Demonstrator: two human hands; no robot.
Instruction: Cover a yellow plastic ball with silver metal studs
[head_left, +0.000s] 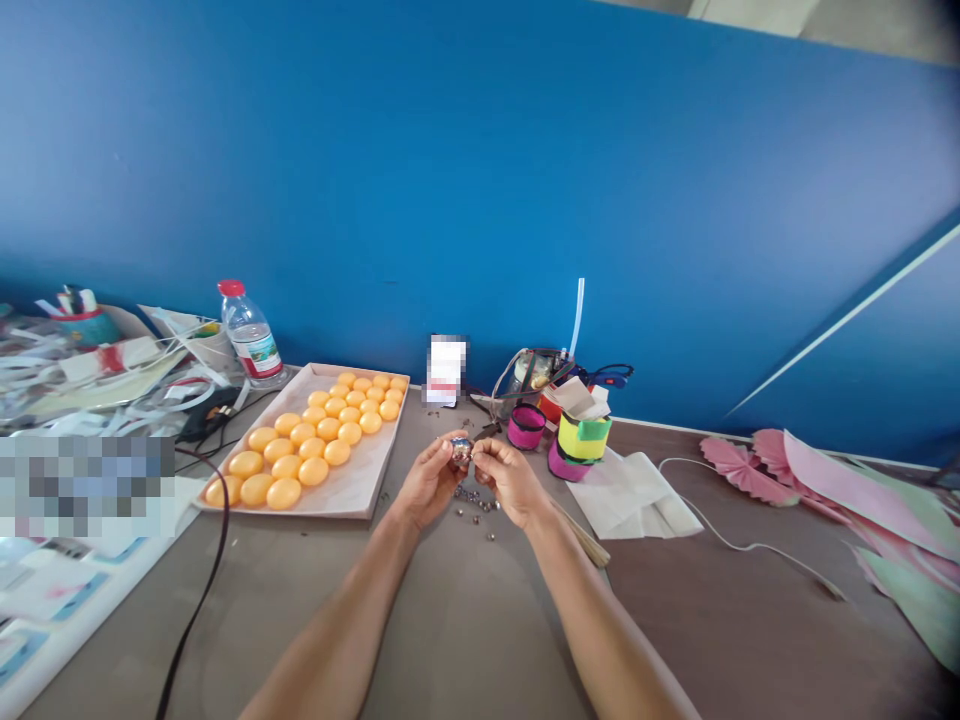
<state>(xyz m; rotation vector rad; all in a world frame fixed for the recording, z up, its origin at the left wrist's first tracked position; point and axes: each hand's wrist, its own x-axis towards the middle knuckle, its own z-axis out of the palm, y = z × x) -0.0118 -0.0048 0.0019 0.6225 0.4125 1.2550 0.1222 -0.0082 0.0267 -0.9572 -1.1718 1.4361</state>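
"Piece?"
"Shiny, rounded, silver-blue piece [460, 452], mid-frame. Our left hand [426, 488] is clamped on it; our right hand [514, 482] is at its 3 o'clock edge, grip we can't tell."
"Around?"
"Beads [476, 519] at 6, tray [366, 485] of orange balls [302, 435] at 9, magenta band [527, 428] at 2. Our fingers hide part."

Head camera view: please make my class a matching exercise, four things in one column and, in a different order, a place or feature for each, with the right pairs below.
Things
1. Shiny piece
2. Orange balls
3. Bottle
4. Pink pleated pieces

Places or features
A. Topped with a red cap
B. On the right side of the table
C. Held in the left hand, beside the right hand
D. Lying in a shallow tray

Right pairs: 1-C, 2-D, 3-A, 4-B
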